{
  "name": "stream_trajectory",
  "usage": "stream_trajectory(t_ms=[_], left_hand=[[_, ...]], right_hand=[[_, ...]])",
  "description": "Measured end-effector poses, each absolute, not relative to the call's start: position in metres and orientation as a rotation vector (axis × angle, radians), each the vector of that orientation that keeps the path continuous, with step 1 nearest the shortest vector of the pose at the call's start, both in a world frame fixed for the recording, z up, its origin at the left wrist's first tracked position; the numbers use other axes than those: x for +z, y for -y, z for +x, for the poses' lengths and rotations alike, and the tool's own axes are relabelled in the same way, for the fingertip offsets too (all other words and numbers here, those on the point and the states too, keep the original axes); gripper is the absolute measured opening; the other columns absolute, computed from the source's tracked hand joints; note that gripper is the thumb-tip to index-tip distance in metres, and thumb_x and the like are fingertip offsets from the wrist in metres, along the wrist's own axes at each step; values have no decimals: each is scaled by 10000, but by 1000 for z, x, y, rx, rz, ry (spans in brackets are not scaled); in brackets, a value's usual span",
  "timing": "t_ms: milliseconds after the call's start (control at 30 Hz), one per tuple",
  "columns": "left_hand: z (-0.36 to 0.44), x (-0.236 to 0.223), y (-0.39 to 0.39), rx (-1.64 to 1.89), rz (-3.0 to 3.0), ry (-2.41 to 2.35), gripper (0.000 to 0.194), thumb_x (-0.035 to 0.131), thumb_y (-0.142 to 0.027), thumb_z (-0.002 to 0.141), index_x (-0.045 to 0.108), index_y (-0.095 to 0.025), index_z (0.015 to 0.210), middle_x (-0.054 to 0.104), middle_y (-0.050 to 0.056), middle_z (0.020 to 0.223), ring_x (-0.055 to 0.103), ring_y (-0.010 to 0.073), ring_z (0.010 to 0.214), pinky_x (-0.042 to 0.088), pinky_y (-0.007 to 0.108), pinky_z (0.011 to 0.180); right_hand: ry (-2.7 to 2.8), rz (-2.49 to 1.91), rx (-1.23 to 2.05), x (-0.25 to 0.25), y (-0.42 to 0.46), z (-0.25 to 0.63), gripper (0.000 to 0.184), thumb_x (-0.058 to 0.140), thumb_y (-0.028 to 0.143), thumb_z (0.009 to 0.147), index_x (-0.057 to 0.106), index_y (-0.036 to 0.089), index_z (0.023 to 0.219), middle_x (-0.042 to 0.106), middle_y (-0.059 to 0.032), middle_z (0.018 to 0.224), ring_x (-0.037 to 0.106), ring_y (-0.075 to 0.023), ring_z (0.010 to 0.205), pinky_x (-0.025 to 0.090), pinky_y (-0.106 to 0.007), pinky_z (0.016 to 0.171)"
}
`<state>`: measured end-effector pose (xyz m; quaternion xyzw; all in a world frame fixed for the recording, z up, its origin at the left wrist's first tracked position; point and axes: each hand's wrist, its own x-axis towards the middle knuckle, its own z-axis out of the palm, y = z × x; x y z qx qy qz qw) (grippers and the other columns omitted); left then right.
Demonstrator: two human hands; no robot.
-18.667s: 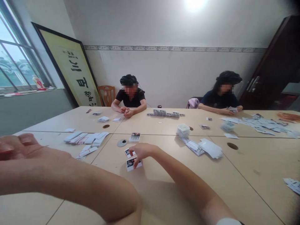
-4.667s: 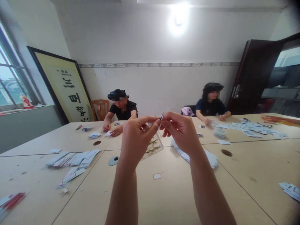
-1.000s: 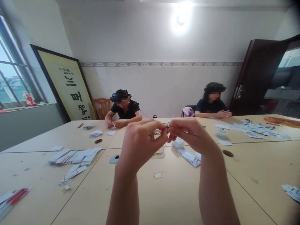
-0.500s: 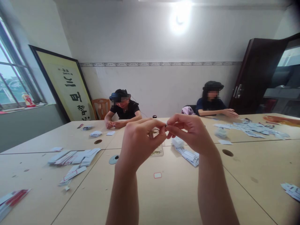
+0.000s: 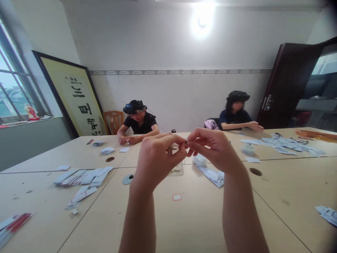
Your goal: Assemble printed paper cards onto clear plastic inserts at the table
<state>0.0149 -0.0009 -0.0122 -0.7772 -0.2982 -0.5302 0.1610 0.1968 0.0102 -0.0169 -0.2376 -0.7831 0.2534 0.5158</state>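
Two bare hands, both up over the middle of the table (image 5: pixel 189 228), well in from its far edge. We see the left hand (image 5: pixel 159 160) pinching with thumb and forefinger, the right hand (image 5: pixel 214 149) doing the same, tips meeting on a tiny dark piece (image 5: pixel 186 142); too small for us to say what it is. So we log both as gripping that piece, held up off the surface

Behind the left hand, partly hidden, we get a clear tray (image 5: pixel 179 173) with gold-coloured bits in it. Just left of the left wrist, a round grommet (image 5: pixel 128 179). Below the hands, one small red-bordered label (image 5: pixel 177 197) lies flat. Beyond the right wrist, a white packet stack (image 5: pixel 212 175) with a whitish plastic bundle (image 5: pixel 200 160) at its far end

Toward the left edge we note a fanned white card pile (image 5: pixel 84 176); nearer us on that side, red-and-white packets (image 5: pixel 19 225). Toward the far right corner, a spread of white packets (image 5: pixel 281 144)

At the far edge we count two others: a person in black (image 5: pixel 140 123), fingers on a small white item (image 5: pixel 127 141), and a person in dark blue (image 5: pixel 234 118), one hand held out over the edge
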Motion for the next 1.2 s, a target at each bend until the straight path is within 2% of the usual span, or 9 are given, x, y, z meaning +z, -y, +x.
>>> stream_trajectory(t_ms=[233, 400, 667, 933, 1200], left_hand=[[14, -12, 1, -1531, -2236, 872, 137, 634, -131, 765, 697, -229, 693, 636, -65, 557, 510, 69, 481, 474, 258, 644], [13, -11, 0, -1567, -2250, 874, 124, 645, -134, 756, 708, -228, 704, 679, -45, 618, 547, 85, 528, 494, 278, 678], [14, -8, 2, -1633, -2316, 902, 134, 644, -139, 785, 726, -231, 733, 626, -64, 548, 505, 69, 498, 492, 288, 717], [13, -7, 0, -1665, -2293, 933, 103, 674, -184, 774, 740, -243, 721, 578, -69, 468, 471, 74, 461, 502, 295, 685], [14, -8, -2, -1731, -2248, 986, 101, 676, -147, 752, 714, -222, 695, 573, -64, 481, 473, 71, 471, 446, 226, 537]], right_hand=[[1879, -549, 623, -17, -11, 197, 142, 693, 317, 866, 669, 182, 831, 673, 6, 725, 696, -125, 654, 565, -218, 589], [1877, -532, 636, -18, -10, 197, 144, 692, 322, 868, 670, 182, 843, 673, 6, 728, 695, -123, 652, 563, -221, 590], [1844, -547, 616, -18, -11, 196, 180, 690, 360, 866, 657, 185, 843, 672, 4, 737, 696, -128, 651, 552, -228, 576], [1868, -547, 597, -17, -10, 195, 150, 680, 343, 875, 664, 195, 853, 670, 8, 757, 694, -121, 658, 556, -222, 581], [1855, -542, 589, -19, -11, 191, 160, 686, 353, 865, 641, 200, 850, 654, 9, 787, 680, -117, 664, 541, -220, 579]])
